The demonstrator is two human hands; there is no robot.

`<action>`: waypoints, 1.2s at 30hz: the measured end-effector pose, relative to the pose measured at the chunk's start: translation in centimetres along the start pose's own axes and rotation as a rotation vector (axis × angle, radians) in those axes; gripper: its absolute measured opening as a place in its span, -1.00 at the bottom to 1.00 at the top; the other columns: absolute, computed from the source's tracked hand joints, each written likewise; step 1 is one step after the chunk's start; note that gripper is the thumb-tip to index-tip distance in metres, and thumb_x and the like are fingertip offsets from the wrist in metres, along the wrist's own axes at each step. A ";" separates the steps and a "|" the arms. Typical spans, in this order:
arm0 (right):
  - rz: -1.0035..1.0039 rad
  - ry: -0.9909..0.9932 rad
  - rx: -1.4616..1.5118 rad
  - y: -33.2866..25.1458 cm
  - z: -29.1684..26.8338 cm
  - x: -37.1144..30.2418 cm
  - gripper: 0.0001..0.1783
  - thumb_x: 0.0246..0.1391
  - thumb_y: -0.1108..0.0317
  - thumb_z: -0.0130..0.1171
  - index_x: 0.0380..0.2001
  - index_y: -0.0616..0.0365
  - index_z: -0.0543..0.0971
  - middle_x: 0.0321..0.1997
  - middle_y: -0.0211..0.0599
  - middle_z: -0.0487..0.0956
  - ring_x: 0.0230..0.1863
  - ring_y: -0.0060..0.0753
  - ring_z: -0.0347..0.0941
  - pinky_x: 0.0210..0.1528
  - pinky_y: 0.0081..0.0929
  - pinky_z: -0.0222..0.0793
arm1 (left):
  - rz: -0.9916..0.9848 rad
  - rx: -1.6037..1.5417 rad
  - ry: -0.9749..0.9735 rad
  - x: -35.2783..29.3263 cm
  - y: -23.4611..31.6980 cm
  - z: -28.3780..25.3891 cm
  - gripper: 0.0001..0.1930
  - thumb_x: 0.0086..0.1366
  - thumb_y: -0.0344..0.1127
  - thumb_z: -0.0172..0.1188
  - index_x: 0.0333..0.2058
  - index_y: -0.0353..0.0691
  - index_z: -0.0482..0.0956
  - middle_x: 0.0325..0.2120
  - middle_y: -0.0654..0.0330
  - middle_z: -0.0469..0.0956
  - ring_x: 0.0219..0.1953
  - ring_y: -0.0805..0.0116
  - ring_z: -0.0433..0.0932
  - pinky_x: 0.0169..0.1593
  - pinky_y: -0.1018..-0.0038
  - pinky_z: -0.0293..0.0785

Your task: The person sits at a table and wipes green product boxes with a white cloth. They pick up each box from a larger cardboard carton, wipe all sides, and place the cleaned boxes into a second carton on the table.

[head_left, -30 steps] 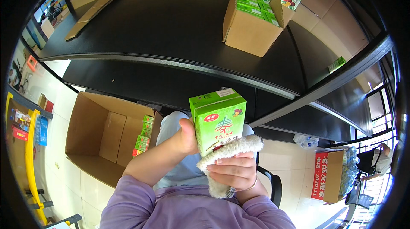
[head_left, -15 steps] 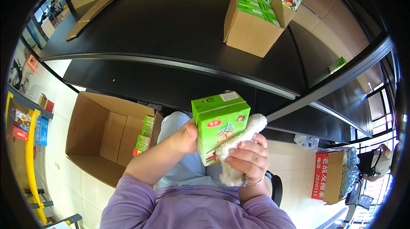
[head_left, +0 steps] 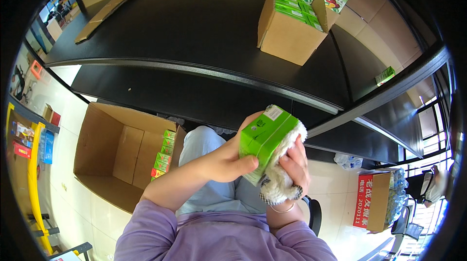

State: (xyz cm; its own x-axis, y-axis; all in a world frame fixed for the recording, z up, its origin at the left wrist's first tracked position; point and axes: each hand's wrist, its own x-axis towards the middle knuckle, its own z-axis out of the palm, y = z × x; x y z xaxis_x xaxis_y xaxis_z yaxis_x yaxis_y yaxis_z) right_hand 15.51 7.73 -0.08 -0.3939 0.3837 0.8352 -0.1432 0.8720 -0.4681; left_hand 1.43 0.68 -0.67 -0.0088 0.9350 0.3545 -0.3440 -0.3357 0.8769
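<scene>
A green carton (head_left: 266, 132) is held up over my lap, tilted, its plain green side with a white label facing up. My left hand (head_left: 232, 159) grips it from the left, thumb on the near side and fingers behind it. My right hand (head_left: 296, 164) is closed on a fluffy white cloth (head_left: 278, 178) with a checked edge, pressed against the carton's right face. The cloth hides most of that face, and some right fingers are buried in it.
A large open cardboard box (head_left: 129, 149) on the left has a row of small green cartons (head_left: 164, 153) along its right side. On the black shelf (head_left: 194, 27) ahead stands a cardboard box (head_left: 292, 42) of green cartons. A red-sided box (head_left: 374, 201) sits at right.
The carton has turned, so its printed front no longer faces me and its label has moved right. My left hand shifted right with it; the cloth now lies along its right face.
</scene>
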 end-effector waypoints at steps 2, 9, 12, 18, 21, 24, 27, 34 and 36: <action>0.086 0.050 0.073 0.1 0.5 0.2 -0.64 -0.28 0.36 0.29 -0.34 0.25 0.48 -0.12 -0.02 0.47 0.04 0.06 0.31 0.11 -0.08 0.13 | -0.101 -0.181 0.030 -0.1 -0.4 0.3 -0.17 0.20 -0.04 -0.04 0.18 -0.32 -0.38 0.16 0.10 -0.03 0.20 0.35 -0.05 0.19 0.40 -0.10; 0.367 0.118 0.462 0.6 1.2 -0.4 -0.62 -0.01 0.31 0.03 -0.11 0.25 0.36 0.12 0.07 0.24 0.18 -0.02 0.14 0.18 -0.17 0.03 | -0.148 -0.258 0.154 0.7 0.3 1.0 -0.28 0.24 -0.08 -0.10 0.19 -0.26 -0.29 0.13 0.10 0.01 0.17 0.38 0.00 0.18 0.41 -0.05; 0.386 0.153 0.592 0.3 1.6 0.3 -0.55 0.14 0.19 -0.20 0.00 0.29 0.27 0.19 -0.01 0.15 0.17 -0.16 0.15 0.17 -0.28 0.09 | -0.040 -0.104 0.182 1.1 -0.2 1.1 -0.33 0.21 -0.20 0.00 0.16 -0.28 -0.15 0.05 0.13 0.13 0.10 0.43 0.12 0.11 0.46 0.09; 0.237 0.122 0.474 0.2 1.6 0.8 -0.54 0.16 0.15 -0.24 0.06 0.16 0.21 0.20 0.02 0.12 0.20 -0.07 0.09 0.20 -0.20 0.02 | 0.007 -0.180 0.151 0.9 -1.9 0.7 -0.53 0.21 -0.26 0.03 0.00 -0.33 0.07 -0.11 0.19 0.25 -0.05 0.50 0.24 0.02 0.50 0.20; 0.253 0.110 0.534 -0.1 1.8 1.2 -0.48 0.05 0.05 -0.04 0.02 0.09 0.30 0.22 0.00 0.11 0.28 -0.02 -0.09 0.25 -0.19 -0.17 | 0.076 -0.149 0.239 1.0 -2.5 1.3 -0.59 0.25 -0.17 -0.04 -0.07 -0.32 0.11 -0.16 0.20 0.25 -0.12 0.52 0.26 -0.02 0.53 0.23; 0.211 -0.075 0.292 0.0 1.1 2.1 -0.41 -0.11 0.08 0.02 -0.02 0.23 0.37 0.20 0.03 0.15 0.28 0.05 -0.10 0.24 -0.14 -0.21 | 0.025 0.150 0.324 0.8 -3.3 0.9 -0.42 0.25 0.16 -0.26 0.01 -0.23 0.06 -0.09 0.18 0.29 -0.05 0.46 0.29 -0.02 0.51 0.25; 0.079 -0.308 -0.025 -0.4 0.4 3.2 -0.48 -0.26 0.26 0.05 -0.14 0.29 0.47 0.14 -0.02 0.26 0.27 0.07 -0.06 0.23 -0.08 -0.20 | -0.077 0.064 0.395 0.7 -2.8 0.7 -0.44 0.28 0.16 -0.44 0.01 -0.22 0.07 -0.08 0.12 0.28 -0.04 0.40 0.31 0.01 0.44 0.27; 0.040 -0.422 0.024 -0.9 -0.1 2.8 -0.57 -0.31 0.23 0.07 -0.28 0.20 0.54 -0.04 -0.21 0.44 0.17 -0.08 0.16 0.22 -0.05 -0.16 | -0.289 -0.165 0.547 1.4 -1.8 1.0 -0.39 0.30 0.12 -0.61 0.05 -0.20 0.17 -0.02 0.06 0.30 0.02 0.24 0.32 0.09 0.39 0.24; 0.023 -0.368 0.043 -0.9 0.0 2.4 -0.61 -0.23 0.15 0.06 -0.34 0.18 0.54 -0.13 -0.24 0.49 0.09 -0.13 0.25 0.22 -0.06 -0.17 | -0.270 -0.266 0.541 1.6 -2.3 1.1 -0.34 0.27 0.18 -0.56 0.02 -0.24 0.23 -0.05 0.08 0.34 0.00 0.26 0.34 0.06 0.40 0.27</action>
State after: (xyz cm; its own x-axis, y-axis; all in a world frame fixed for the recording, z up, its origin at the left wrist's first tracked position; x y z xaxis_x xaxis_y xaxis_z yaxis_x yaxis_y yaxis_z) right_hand 14.72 7.86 2.34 -0.6961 0.2610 0.6688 -0.1661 0.8478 -0.5036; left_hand 3.26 2.84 -1.76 -0.3368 0.9311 -0.1403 -0.6197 -0.1070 0.7775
